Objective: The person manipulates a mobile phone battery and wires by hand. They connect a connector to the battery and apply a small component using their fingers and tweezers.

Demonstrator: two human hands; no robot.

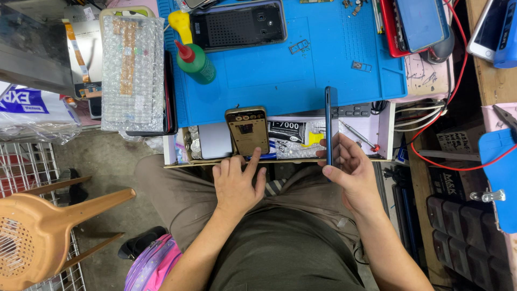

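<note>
While a person sits at a cluttered repair bench, the left hand [235,183] rests open at the edge of a drawer [385,129], its forefinger touching a gold phone frame [247,130], and the right hand [350,167] pinches a dark phone panel [328,125] upright on its edge; held so thinly, it could slip and crack against the blue work mat [301,81] beyond

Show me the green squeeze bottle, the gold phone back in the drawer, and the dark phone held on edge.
green squeeze bottle [198,66]: head view, on its green body.
gold phone back [247,131]: head view, middle of the panel.
dark phone [328,116]: head view, on its upper edge above the right hand [350,170].
</note>
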